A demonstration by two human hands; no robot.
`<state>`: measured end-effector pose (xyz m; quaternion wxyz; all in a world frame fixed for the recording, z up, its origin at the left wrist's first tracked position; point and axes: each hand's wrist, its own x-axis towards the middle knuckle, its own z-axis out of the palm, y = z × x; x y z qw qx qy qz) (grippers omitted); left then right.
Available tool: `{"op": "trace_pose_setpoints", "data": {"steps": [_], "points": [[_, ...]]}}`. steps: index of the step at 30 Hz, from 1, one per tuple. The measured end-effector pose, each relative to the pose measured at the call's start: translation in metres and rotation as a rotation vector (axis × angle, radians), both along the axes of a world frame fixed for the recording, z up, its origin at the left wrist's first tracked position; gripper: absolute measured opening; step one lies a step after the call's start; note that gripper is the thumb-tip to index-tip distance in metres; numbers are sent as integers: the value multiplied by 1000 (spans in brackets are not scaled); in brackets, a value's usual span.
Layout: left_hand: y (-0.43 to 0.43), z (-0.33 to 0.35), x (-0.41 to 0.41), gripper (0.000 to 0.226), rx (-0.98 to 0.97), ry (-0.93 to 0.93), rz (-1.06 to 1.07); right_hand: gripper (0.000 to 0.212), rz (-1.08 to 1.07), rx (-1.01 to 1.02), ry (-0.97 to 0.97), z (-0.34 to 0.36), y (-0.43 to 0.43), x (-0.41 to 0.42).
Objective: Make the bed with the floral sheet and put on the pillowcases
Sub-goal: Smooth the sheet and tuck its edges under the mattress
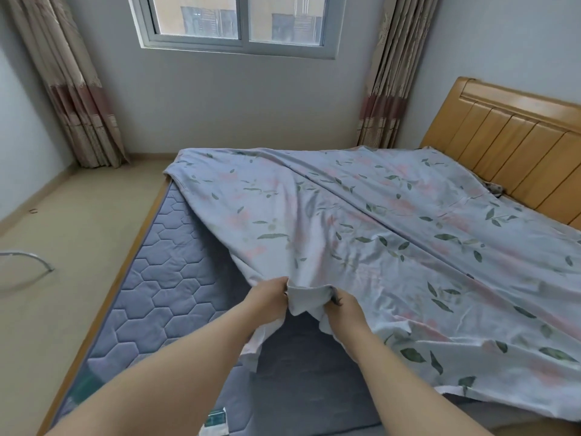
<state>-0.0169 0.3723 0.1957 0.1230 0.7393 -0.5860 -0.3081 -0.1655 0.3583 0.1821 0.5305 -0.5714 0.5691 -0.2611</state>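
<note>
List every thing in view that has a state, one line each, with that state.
floral sheet: spread over the far part of the bed, creased, near corner lifted
mattress: near left part bare
left hand: closed on the sheet's edge
right hand: closed on the sheet's edge
window: looks closed
curtains: drawn back to both sides
headboard: upright at the wall

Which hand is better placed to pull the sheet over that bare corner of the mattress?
Probably the left hand: it grips the sheet nearest the uncovered mattress; the right hand holds the side already over covered bed.
</note>
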Motion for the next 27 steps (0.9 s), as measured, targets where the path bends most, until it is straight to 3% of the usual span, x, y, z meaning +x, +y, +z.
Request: {"op": "trace_pose_setpoints", "data": {"steps": [7, 12, 16, 18, 21, 24, 27], "points": [[45, -24, 35, 36, 184, 247, 188, 21, 75, 175, 24, -14, 38, 32], [82, -35, 51, 34, 420, 627, 237, 21, 126, 369, -15, -13, 62, 44], [99, -40, 69, 20, 589, 663, 258, 17, 205, 442, 73, -16, 79, 56], [103, -47, 83, 21, 528, 601, 283, 20, 181, 422, 98, -21, 87, 65], [105, -54, 91, 15, 258, 505, 324, 26, 92, 392, 80, -28, 97, 73], [106, -64, 101, 28, 95, 458, 333, 22, -20, 301, 131, -41, 105, 76], [107, -64, 107, 20, -3, 227, 306, 23, -61, 219, 264, -53, 112, 74]]}}
